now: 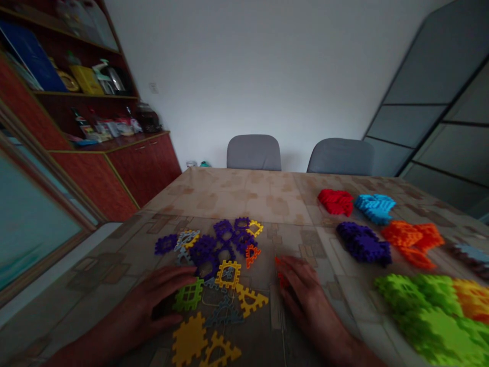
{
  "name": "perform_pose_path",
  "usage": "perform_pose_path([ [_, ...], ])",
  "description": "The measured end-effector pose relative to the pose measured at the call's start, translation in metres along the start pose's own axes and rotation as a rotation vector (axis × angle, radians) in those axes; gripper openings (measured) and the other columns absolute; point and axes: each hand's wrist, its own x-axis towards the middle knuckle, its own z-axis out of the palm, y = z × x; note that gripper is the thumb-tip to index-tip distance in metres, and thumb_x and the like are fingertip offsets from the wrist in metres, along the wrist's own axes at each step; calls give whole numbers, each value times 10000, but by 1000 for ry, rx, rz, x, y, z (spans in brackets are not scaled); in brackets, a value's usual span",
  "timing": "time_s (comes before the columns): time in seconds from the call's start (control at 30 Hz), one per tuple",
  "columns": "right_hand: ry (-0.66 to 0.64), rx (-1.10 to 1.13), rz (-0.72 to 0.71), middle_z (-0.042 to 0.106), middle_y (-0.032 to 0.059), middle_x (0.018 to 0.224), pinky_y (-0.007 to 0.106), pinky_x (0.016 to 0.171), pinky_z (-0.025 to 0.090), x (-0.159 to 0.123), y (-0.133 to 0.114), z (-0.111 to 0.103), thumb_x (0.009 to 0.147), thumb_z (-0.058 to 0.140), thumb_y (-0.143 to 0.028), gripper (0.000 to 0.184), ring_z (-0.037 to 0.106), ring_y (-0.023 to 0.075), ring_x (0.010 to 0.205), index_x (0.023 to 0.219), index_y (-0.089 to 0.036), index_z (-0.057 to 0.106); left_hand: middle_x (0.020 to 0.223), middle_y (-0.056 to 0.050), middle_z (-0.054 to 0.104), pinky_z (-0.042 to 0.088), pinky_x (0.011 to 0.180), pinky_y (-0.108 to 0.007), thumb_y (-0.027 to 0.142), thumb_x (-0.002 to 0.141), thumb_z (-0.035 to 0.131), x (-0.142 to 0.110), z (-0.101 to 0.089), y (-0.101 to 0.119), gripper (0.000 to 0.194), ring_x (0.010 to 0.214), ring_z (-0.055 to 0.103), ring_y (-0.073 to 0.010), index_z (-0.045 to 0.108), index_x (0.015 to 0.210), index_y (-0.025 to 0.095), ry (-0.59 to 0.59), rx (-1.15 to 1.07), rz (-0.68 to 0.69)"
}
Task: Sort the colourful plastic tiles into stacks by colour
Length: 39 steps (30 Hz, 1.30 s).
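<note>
A loose spread of flat, notched plastic building pieces lies on the table in front of me. Purple pieces [204,250] make up most of its far side, with a small orange triangular piece [251,254] at its right. My left hand [156,295] is at the left edge, thumb and fingers apart, beside a green windowed square piece [189,294]. My right hand [305,293] has its fingers curled over an orange notched piece [281,278], mostly hidden beneath them. Between the hands lie a yellow square frame [217,275], a yellow triangular piece [250,299] and a grey triangular piece [225,312].
Colour-sorted piles stand on the right: red [336,202], light blue [375,208], purple [363,243], orange [412,239] and green [443,321]. Two grey chairs [253,152] back the patterned table [248,193]. A wooden cabinet [141,165] stands at the left.
</note>
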Motion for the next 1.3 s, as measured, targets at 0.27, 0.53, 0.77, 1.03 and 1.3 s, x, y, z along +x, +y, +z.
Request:
perform_pose_path([
  [0.27,-32,112,-87,679,114,1256,464,1004,512,6,-27,-14,967,501,-87,295,608,258,1153,1180,-209,664,1175,71,775,601,886,-227,440,908,682,10,-8,5,410,945,784,-205,644,1316,460,82,20,37],
  [0.53,-73,176,-75,723,66,1060,407,971,457,6,-33,-26,970,487,-84,259,624,216,986,1114,-216,658,959,87,819,648,716,-240,567,982,528,38,14,20,314,780,799,-215,772,1060,385,224,-233,-209],
  [0.77,-4,166,7,699,58,904,388,866,453,0,-22,-37,962,476,-83,264,610,221,881,1096,-207,668,794,56,795,586,591,-154,399,1017,478,85,37,135,276,650,766,-144,729,934,320,33,-427,45],
  [1.03,-108,160,29,687,24,896,367,824,427,-4,-35,-54,956,547,-133,143,611,205,872,1031,-215,637,830,9,779,565,613,-198,380,1079,388,99,31,132,319,666,763,-160,673,980,274,79,-178,138],
  [1.3,-324,-70,-112,705,71,990,384,828,478,-21,-42,-11,767,796,-575,548,629,262,898,1112,-188,618,906,84,812,589,703,-112,435,1045,511,46,26,93,197,686,782,-128,681,1123,374,255,-229,101],
])
